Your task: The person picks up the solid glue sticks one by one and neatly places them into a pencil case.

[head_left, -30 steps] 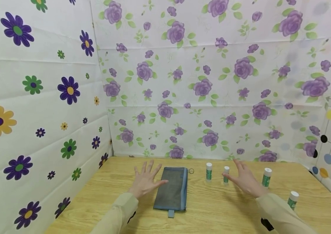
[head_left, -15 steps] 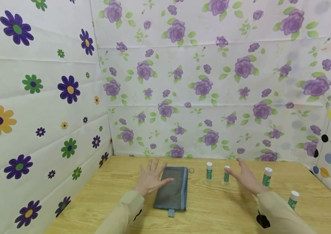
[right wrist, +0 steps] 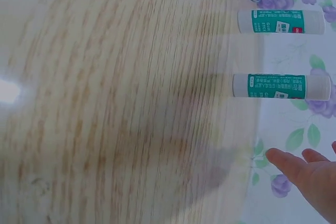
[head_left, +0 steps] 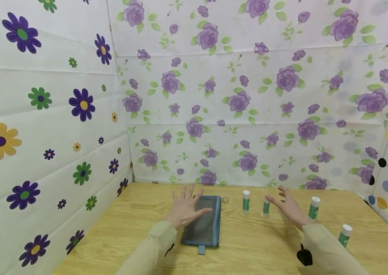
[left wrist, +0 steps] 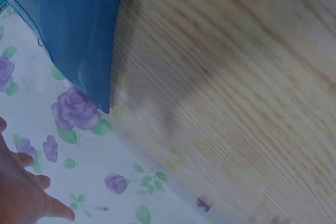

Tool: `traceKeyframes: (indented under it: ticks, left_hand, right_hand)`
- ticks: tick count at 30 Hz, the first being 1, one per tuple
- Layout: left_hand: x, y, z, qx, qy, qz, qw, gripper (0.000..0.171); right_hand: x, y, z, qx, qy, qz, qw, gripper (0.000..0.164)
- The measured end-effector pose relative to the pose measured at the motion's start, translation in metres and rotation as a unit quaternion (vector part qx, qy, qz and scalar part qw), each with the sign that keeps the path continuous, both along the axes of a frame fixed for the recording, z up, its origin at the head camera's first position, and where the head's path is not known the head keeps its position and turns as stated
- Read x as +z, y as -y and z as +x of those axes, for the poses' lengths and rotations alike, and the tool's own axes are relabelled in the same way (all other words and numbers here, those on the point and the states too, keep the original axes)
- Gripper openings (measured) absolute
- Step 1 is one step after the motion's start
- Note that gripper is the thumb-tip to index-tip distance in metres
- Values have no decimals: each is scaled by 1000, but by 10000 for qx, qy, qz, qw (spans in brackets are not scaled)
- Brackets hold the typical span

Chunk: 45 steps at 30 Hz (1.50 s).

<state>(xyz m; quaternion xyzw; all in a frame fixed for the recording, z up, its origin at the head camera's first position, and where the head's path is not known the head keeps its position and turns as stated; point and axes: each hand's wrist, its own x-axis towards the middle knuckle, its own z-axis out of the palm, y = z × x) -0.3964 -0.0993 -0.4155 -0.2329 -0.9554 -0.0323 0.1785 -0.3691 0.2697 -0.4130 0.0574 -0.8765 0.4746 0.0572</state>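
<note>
My left hand (head_left: 187,209) is spread above the left edge of a blue-grey mesh zip pouch (head_left: 202,227) lying flat on the table, and holds nothing. In the left wrist view, that hand (left wrist: 23,190) appears apart from the pouch (left wrist: 76,30). My right hand (head_left: 290,209) hovers with its thumb out and fingers loosely bent, nothing in its grasp. Its thumb tip partly covers the white cap of an upright green-and-white glue stick (head_left: 266,209). The right wrist view shows a gap between this hand (right wrist: 310,177) and the nearer glue stick (right wrist: 278,86).
Another glue stick (head_left: 246,202) stands between pouch and right hand. Two more, a glue stick (head_left: 314,209) and a glue stick (head_left: 344,236), stand to the right, the last beside my right sleeve. Flower-printed sheets (head_left: 228,95) wall in the wooden table (head_left: 248,244).
My left hand has drifted right, from beside the pouch to over its left part. My right hand has shifted only slightly, its fingers now more bent. Pouch and glue sticks have stayed put.
</note>
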Motion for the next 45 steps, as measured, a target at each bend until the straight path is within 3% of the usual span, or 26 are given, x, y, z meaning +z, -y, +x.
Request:
traceKeyframes:
  ticks: [7, 26, 32, 45]
  left_hand:
    - [-1, -8, -3, -27, 4, -51, 10000, 83]
    - [-8, -26, -1, -107, 254, 161, 9995, 82]
    - [-8, -32, 1, -219, 262, 263, 9991, 81]
    - [-13, -41, 0, -28, 426, 141, 9990, 80]
  right_hand:
    - [-3, 1, -4, 4, 20, -162, 9999, 90]
    - [-15, 2, -11, 174, -134, -1227, 9922, 81]
    - [-17, 4, -11, 125, -105, -1374, 9904, 77]
    - [-19, 8, -10, 132, -149, -1507, 9884, 68]
